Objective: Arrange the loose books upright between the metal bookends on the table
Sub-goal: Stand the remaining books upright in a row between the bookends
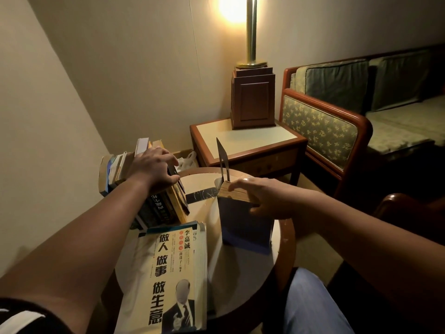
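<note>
On the round table [287, 242] with its wooden rim, I've got books in three places, all in dim, warm light. Beyond it on the far side stands a square side table [252, 143] carrying a wooden lamp base [252, 100], with the lit lamp glaring off the plain wall. A patterned green sofa [320, 131] runs along the right.

Now the hands, and they're well apart. The right hand [262, 198] grips the top of a blue book [245, 225], fingers over the page edge, thumb on the near cover. That book stands upright on the right half of the table, long axis vertical, page edge up. Its top edge runs from far left to near right, and the far corner sits just beside the metal bookend [222, 160]; I can't tell whether they touch.

On the far left, the left hand [154, 167] clamps over a leaning row of books [163, 208], which tips away to the left. Nearest me, a yellow-covered book [168, 273] lies flat, cover up, long axis running near to far.
</note>
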Tool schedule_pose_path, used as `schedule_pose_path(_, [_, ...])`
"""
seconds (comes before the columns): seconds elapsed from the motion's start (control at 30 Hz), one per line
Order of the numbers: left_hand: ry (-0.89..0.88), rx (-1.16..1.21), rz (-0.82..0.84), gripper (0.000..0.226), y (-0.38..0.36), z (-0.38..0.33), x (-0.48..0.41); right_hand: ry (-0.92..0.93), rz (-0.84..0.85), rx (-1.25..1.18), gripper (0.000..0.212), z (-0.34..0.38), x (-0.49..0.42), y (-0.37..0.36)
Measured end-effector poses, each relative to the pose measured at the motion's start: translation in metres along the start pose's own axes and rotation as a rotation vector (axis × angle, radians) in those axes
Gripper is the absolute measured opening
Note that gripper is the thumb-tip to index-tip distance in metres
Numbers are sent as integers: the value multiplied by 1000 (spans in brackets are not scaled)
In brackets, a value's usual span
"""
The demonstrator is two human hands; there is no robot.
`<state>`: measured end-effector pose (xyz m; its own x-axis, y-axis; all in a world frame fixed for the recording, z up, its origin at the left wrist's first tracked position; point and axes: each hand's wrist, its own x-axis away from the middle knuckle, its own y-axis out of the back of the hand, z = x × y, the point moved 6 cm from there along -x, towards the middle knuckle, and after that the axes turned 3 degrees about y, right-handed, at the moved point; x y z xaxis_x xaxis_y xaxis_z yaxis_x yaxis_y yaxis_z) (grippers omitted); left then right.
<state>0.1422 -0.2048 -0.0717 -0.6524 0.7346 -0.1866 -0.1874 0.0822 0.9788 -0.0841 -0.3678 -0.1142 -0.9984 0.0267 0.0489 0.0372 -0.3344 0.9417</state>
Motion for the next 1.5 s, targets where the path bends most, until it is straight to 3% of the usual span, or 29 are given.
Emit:
schedule_pose_path(0.2, [5,-27,8,48,2,0,1,6,-38,26,60,10,-13,0])
schedule_pose_path(0.6, [-33,16,-47,47,-9,8,-7,-14,-267,7,57,36,-91,-7])
schedule_pose_path(0.77, [-32,47,-69,46,-11,10,-8,-121,-296,-126,32,31,-143,-9])
schedule_pose_path(1.03, [-49,72,-108,43,-13,12,-8,-166,-423,-220,17,30,-196,-6])
schedule_pose_path(1.5, [-36,50,-130,46,-15,13,-10,-207,-478,-151,21,30,-221,5])
